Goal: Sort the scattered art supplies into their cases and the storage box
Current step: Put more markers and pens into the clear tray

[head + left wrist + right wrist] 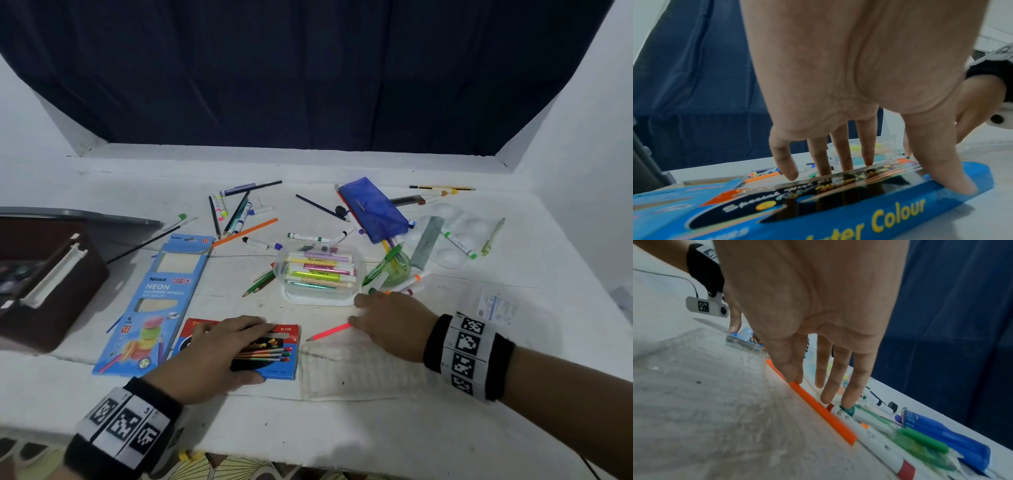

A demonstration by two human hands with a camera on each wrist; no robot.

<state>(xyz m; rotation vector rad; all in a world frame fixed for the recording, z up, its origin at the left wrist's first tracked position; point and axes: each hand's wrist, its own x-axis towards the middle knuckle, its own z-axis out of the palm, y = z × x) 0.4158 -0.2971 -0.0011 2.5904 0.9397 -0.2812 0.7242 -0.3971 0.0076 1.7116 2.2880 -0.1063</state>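
My left hand [212, 353] [859, 81] lies on a blue and red colour pencil box [274, 359] [838, 216] at the table's front. Its fingers are straight across the top and its thumb presses the near edge. To the right, my right hand [387, 325] [807, 305] reaches down with straight fingers. Its thumb touches the end of a neon orange pencil [329, 331] [818, 405] that lies flat on the table. A blue Neon pencil box [161, 298] lies on the left. A blue zip pouch [373, 209] sits at the back right.
A clear tub [284, 291] holding several markers stands just beyond my hands. A brown storage box [51, 281] is at the far left. A clear flat case [359, 370] lies under my right wrist. Loose pens and pencils are scattered behind, with a green cup [399, 270] and a white palette [455, 236].
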